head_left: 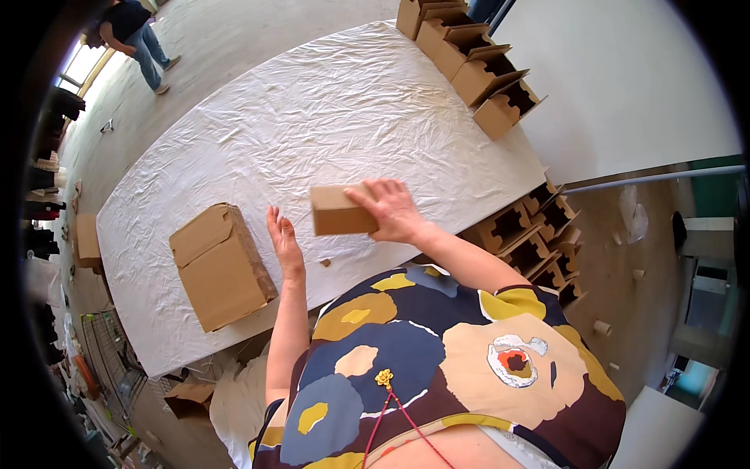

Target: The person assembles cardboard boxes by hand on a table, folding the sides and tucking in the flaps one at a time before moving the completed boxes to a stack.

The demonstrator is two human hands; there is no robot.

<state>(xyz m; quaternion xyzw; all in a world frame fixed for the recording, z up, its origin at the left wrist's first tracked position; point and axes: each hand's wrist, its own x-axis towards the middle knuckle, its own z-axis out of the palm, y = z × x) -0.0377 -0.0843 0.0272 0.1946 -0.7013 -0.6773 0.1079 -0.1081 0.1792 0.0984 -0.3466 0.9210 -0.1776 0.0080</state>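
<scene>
Small brown cardboard box [332, 213] is in the right hand [387, 213], above the cloth-covered surface [258, 148], its body left of those fingers. Right-hand fingers clamped on the box's right end; left hand [287, 246] bare, fingers extended, just left of the box. My read: light, stiff walls, dry grip, not fragile but will dent if squeezed mid-panel. Take hold near the ends or along folded edges.

Count: one box in hand; one larger flat carton [219, 270] left of the left-hand fingers; one brown scrap [325, 263] just below the held box, between the hands; five open cardboard boxes [496, 116] in a row beyond the right-hand fingers, up and right. Stacked cardboard trays [508, 227] right of them: several, overlap too heavy to count.
</scene>
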